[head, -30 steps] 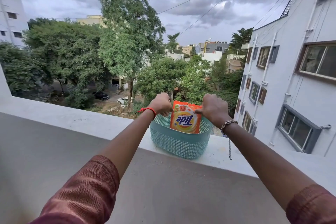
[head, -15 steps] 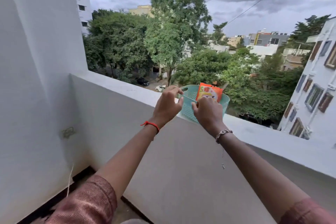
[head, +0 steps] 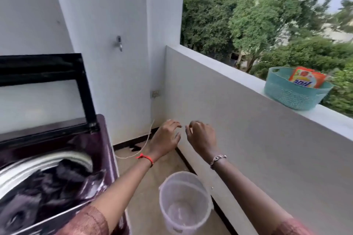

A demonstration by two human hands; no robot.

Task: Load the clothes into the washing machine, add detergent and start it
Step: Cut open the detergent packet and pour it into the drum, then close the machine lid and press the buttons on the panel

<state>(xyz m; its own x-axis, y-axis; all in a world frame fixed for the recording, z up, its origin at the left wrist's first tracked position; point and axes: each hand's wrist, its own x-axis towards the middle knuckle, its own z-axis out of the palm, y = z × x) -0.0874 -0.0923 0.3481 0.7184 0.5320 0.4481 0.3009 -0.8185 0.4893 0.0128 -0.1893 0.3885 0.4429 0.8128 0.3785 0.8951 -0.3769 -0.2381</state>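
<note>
The head camera shows a balcony. In the middle of the frame the left hand point(head: 165, 137) and the right hand point(head: 202, 137) hang side by side in the air, close together but not touching. Both are released, their fingers loosely curled and holding nothing. At the lower left stands the maroon top-loading washing machine point(head: 107, 139), its dark-framed lid point(head: 44, 86) raised against the white wall. Dark clothes point(head: 47, 181) lie in the drum, blurred. At the right edge, well away from both hands, a teal basket point(head: 294, 99) sits on the parapet ledge point(head: 219, 63), and the orange detergent pouch point(head: 305, 79) stands upright inside it. At the lower centre, below the forearms, a translucent bucket point(head: 183, 200) stands on the floor point(head: 145, 187) beside the machine.
</note>
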